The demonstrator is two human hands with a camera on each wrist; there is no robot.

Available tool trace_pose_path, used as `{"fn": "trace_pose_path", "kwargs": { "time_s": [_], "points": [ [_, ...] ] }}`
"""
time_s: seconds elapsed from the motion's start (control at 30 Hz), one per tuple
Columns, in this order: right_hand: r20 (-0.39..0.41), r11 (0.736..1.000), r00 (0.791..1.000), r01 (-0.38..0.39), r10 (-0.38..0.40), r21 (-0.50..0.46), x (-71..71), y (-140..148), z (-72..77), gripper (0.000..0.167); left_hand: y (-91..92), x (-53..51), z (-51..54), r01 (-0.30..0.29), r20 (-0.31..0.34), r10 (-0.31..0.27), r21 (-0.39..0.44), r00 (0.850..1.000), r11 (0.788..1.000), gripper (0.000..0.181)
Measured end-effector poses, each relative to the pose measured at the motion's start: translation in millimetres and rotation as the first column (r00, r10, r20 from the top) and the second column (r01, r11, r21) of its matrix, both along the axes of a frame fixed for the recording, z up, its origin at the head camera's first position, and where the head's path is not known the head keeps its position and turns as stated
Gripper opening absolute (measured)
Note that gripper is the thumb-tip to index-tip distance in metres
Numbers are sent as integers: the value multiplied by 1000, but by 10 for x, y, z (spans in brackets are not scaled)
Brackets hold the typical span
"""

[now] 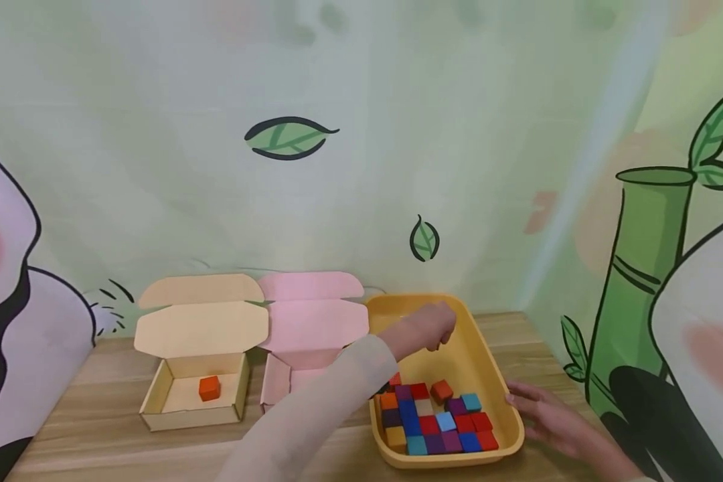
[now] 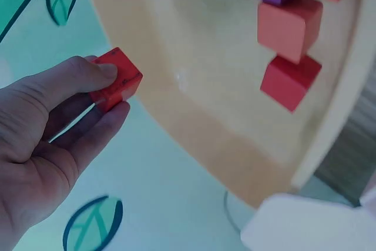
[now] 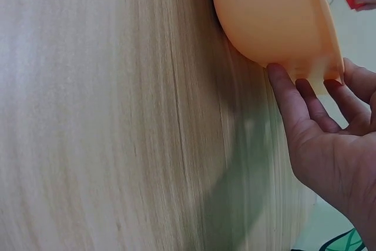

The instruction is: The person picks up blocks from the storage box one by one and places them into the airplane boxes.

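My left hand [image 1: 424,328] is above the far part of the yellow tray [image 1: 488,365]. In the left wrist view that hand [image 2: 64,116] pinches a red cube [image 2: 120,80] between thumb and fingers, beyond the tray's edge as seen there. The head view does not show the held cube. My right hand [image 1: 554,418] grips the tray's right rim; in the right wrist view its fingers [image 3: 288,95] lie against the outer wall and the thumb is at the rim. Cubes of several colours, such as a light blue cube [image 1: 445,421], lie in the tray's near half.
Left of the tray stands an open pink box [image 1: 316,325], partly covered by my left sleeve [image 1: 331,402]. Farther left, an open cream box [image 1: 201,328] holds an orange-red cube [image 1: 209,388]. Behind the wooden table [image 1: 102,402] hangs a printed backdrop [image 1: 361,187].
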State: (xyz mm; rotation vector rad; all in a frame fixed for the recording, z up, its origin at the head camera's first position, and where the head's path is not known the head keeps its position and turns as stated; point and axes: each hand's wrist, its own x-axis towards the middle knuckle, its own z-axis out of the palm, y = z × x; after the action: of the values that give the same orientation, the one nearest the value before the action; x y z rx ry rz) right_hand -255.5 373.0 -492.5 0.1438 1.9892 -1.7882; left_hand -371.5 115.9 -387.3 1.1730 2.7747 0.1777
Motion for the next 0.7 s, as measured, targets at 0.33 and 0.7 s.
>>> {"fn": "trace_pose_path", "kwargs": {
  "time_s": [0.33,0.7],
  "points": [
    [1,1000,1000,-6,6,3,-21,-3,-16,83,-421,-138,190,-23,-100,21,-20,995,1000,15],
    [25,999,999,33,-34,28,-48,5,-4,82,-971,-141,222,-113,-1,117,260,993,959,16]
  ]
}}
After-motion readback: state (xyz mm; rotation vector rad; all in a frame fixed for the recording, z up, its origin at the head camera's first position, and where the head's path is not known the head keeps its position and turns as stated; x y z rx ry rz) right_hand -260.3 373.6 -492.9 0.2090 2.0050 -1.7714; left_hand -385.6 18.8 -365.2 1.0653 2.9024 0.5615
